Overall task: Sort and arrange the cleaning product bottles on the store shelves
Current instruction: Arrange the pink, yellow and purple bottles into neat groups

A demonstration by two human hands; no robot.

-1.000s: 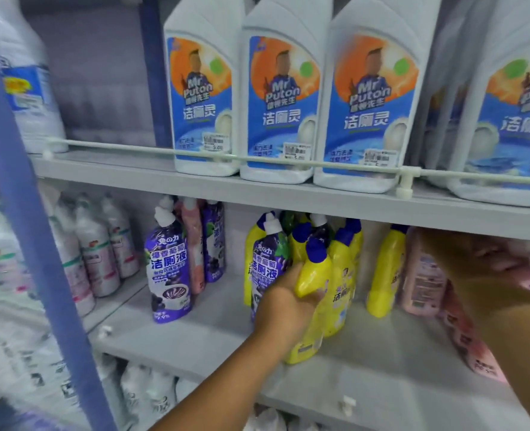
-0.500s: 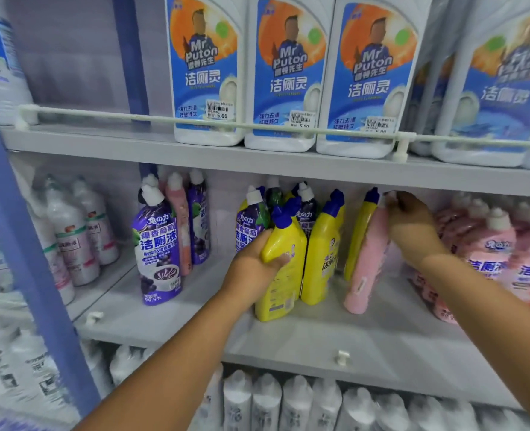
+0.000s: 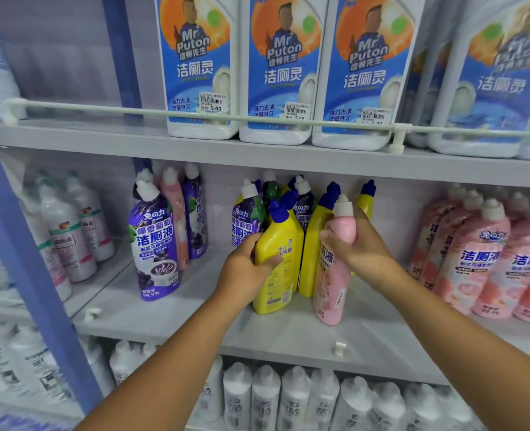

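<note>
Head view: your left hand (image 3: pixel 245 269) had its grip clamped round the front yellow bottle (image 3: pixel 277 259), thumb across the label, fingers curled behind. Your right hand (image 3: pixel 358 244) had its grip closed on the upper body of a pink bottle (image 3: pixel 335 262), tilted, base on the middle shelf (image 3: pixel 195 315), just beside the yellow ones. Both bottles stood mid-shelf. A purple bottle (image 3: pixel 154 244) stood apart to the left; a pink group (image 3: pixel 475 253) filled the right. White Mr Puton jugs (image 3: pixel 276 70) lined the shelf above.
</note>
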